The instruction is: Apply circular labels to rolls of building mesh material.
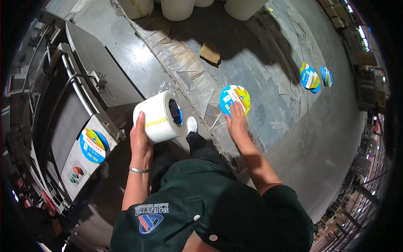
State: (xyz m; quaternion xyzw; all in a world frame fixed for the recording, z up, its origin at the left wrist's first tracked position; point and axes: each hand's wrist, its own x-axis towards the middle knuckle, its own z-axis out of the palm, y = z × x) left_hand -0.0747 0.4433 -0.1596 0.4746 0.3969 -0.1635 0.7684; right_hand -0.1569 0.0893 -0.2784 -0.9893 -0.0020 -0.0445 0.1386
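My left hand is wrapped around the near side of a wide roll of white mesh tape. A yellow stripe runs along its outside, and the dark core faces right. In my right hand is a round blue, yellow and white label, with the fingers lying over its lower part. The thumb's grip behind the label is mostly hidden. Label and roll are apart, held above the floor. More round labels rest on the machine panel at the left, near the red and green buttons.
A machine with metal rollers stands along the left. Large pale rolls stand at the top on plastic sheeting. A brown block lies on the sheeting. Further round labels are at the right, with stacked boxes beyond.
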